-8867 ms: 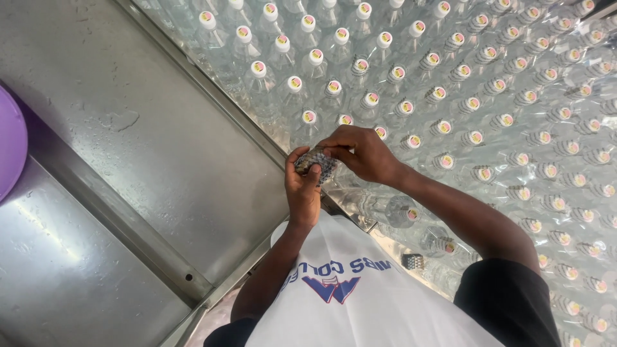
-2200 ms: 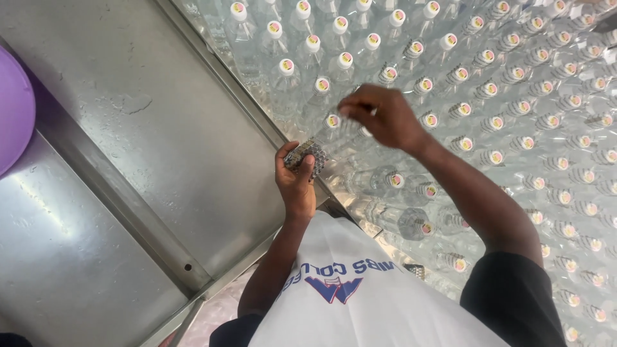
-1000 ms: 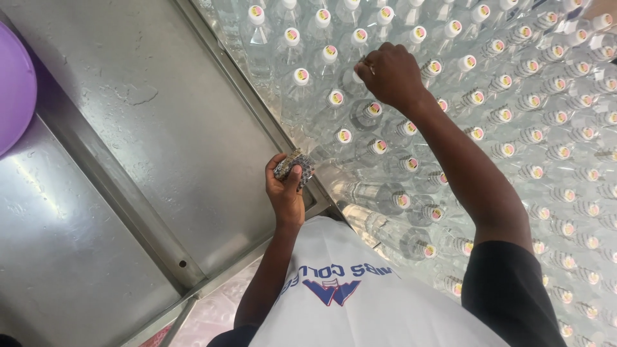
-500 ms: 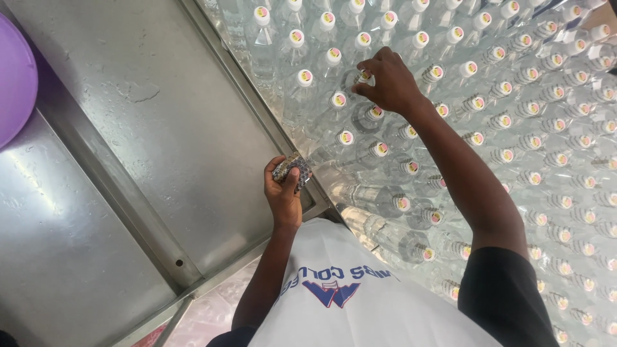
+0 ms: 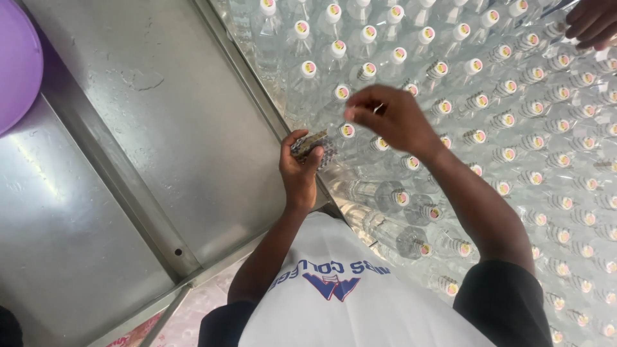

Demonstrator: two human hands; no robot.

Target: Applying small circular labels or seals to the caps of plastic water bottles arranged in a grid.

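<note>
Head view: My left hand (image 5: 299, 172) holds a small stack of grey patterned seal bands (image 5: 313, 146) in a closed grip at the edge of the steel surface (image 5: 180, 128). My right hand (image 5: 392, 117) hovers just beside the stack, fingertips pinched narrow, over clear bottles (image 5: 450, 96) with white caps. Another person's hand (image 5: 594, 22) is at top right.

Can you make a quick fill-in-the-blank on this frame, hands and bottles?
1. The left hand holds a small stack of ____ seal bands.
2. The right hand hovers over clear capped ____.
3. The round thing at the top left edge is ____ in colour.
Missing words: patterned; bottles; purple
</note>
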